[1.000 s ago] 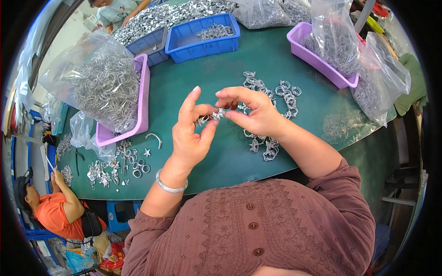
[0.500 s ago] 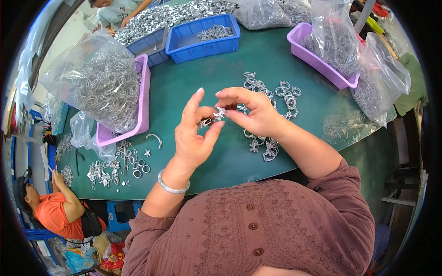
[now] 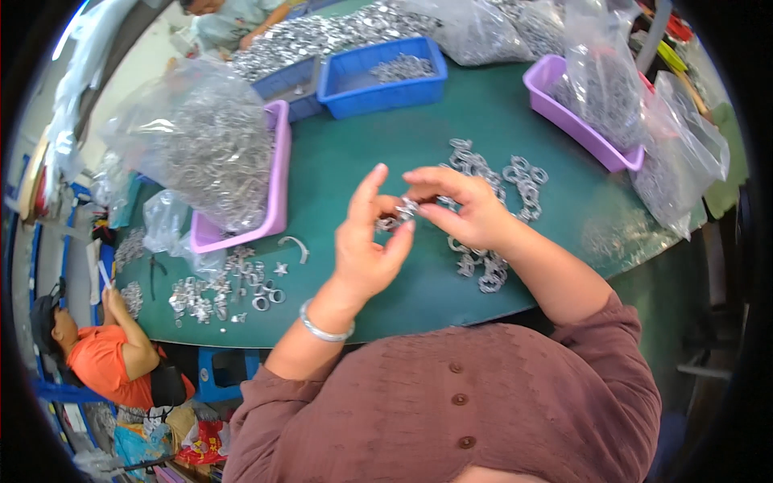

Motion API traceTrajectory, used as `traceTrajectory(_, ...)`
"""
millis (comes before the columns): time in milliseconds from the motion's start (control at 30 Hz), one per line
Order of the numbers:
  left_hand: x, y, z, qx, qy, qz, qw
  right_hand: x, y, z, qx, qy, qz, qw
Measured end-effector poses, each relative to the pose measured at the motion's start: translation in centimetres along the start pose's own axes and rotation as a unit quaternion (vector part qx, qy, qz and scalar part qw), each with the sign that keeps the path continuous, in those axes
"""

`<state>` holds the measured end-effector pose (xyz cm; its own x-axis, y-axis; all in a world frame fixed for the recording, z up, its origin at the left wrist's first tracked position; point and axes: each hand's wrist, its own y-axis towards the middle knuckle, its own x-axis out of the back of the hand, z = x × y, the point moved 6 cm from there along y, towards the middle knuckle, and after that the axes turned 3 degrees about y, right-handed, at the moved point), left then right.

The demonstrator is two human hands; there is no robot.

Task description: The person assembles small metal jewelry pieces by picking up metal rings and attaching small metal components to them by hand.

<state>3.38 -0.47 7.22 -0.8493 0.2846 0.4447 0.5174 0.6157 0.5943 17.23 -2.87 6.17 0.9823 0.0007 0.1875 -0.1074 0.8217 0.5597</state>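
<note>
A small silver metal piece (image 3: 400,212) sits above the green tabletop (image 3: 378,153), pinched between both hands near the middle of the scene. The left hand (image 3: 366,245) holds it from below, thumb and bent fingers clamped on it while the forefinger stands up straight; the right hand (image 3: 463,211) closes its fingertips on the same piece from the right. Compared with 1 second ago, the left forefinger has lifted a little and the hands sit slightly closer, so the fitting work on the piece seems to be going on rather than finished.

Just right of the hands lies a loose cluster of shiny ring-shaped metal parts (image 3: 499,181), curled and glinting. To the near left, a smaller scatter of rings and star-shaped bits (image 3: 221,290) lies on the tabletop. Farther left, a purple plastic tray (image 3: 278,173) holds a crinkled clear bag of silver parts (image 3: 205,157). At the far side stands a blue bin (image 3: 382,76), and at the right another purple tray (image 3: 576,121) with 2 more bags.
</note>
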Motion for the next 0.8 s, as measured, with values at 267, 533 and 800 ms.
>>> traceTrajectory(267, 4.4, 3.0, -0.4, -0.011, 0.052, -0.024, 0.998, 0.7, -0.5, -0.5, -0.044, -0.003, -0.03, 0.999)
traceTrajectory(533, 18.0, 15.9, -7.4, -0.192, 0.396, -0.171, 0.882, 0.8, -0.6, -0.8, -0.041, -0.041, -0.022, 0.998)
traceTrajectory(800, 28.0, 20.0, -1.3, 0.112, 0.523, -0.012, 0.845, 1.0, 0.0, -1.0, -0.028, -0.056, -0.026, 0.998)
